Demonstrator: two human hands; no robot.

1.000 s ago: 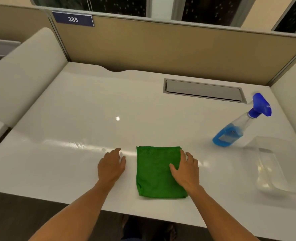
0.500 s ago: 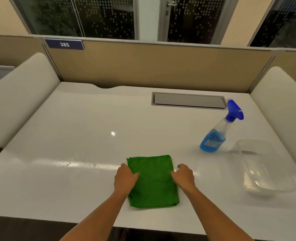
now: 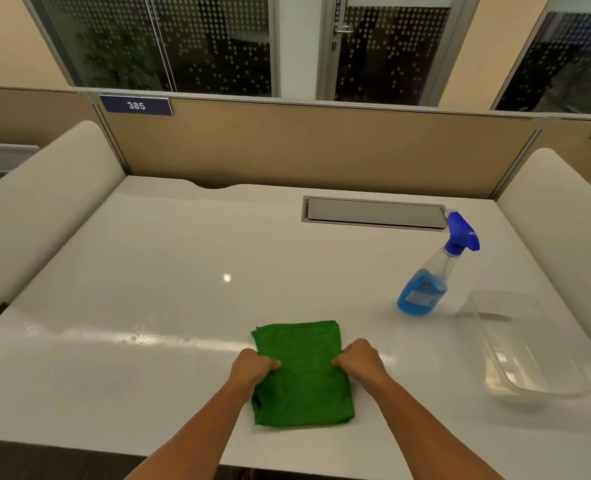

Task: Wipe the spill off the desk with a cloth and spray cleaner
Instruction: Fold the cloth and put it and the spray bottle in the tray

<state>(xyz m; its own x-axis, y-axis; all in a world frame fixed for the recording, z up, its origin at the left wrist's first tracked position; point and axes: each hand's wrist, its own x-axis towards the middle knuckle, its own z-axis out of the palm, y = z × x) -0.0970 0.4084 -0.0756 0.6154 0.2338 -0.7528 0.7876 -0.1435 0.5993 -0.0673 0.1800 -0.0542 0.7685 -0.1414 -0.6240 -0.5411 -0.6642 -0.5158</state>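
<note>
A folded green cloth (image 3: 302,375) lies flat on the white desk (image 3: 169,258) near its front edge. My left hand (image 3: 252,368) is closed on the cloth's left edge and my right hand (image 3: 360,362) is closed on its right edge. A spray bottle (image 3: 432,271) with blue liquid and a blue trigger head stands upright to the right, apart from both hands. A faint wet smear (image 3: 131,337) glistens on the desk left of the cloth.
A clear plastic container (image 3: 522,344) sits at the right, close to the bottle. A grey cable hatch (image 3: 373,213) is set into the desk's back. Tan partitions and white side panels (image 3: 44,202) enclose the desk.
Both hands went from lying flat beside and on the cloth to curling closed on its left and right edges. The camera has tilted up, showing more of the windows.
</note>
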